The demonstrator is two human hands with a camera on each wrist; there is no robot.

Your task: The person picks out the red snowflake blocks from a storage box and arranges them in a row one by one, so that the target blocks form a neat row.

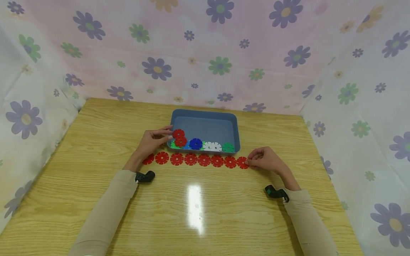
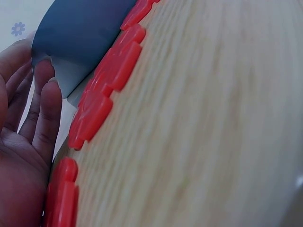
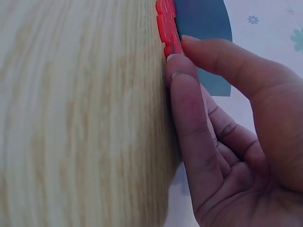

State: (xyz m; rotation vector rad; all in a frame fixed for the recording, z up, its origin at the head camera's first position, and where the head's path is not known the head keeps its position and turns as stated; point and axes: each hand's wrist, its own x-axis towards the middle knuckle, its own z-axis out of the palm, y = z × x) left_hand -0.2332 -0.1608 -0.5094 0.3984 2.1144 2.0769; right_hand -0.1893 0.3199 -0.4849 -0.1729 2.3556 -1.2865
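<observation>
A row of several red snowflake discs [image 1: 190,159] lies on the table along the front of a blue tray [image 1: 237,137]. My right hand [image 1: 264,159] pinches the rightmost red disc [image 1: 242,163] at its edge; in the right wrist view, thumb and fingertips meet at the end of the red row [image 3: 169,30]. At the tray's left rim is my left hand [image 1: 153,140], its fingers extended toward a red disc [image 1: 178,133] inside. In the left wrist view, the left fingers [image 2: 49,113] are loosely bent beside the tray wall [image 2: 80,38], with nothing between them.
Inside the tray, along its front side, lie another red disc [image 1: 180,142], a dark blue disc [image 1: 195,144], white discs [image 1: 216,146] and a green disc [image 1: 228,147]. Flower-patterned cloth [image 1: 192,53] hangs behind and beside the wooden table [image 1: 224,213].
</observation>
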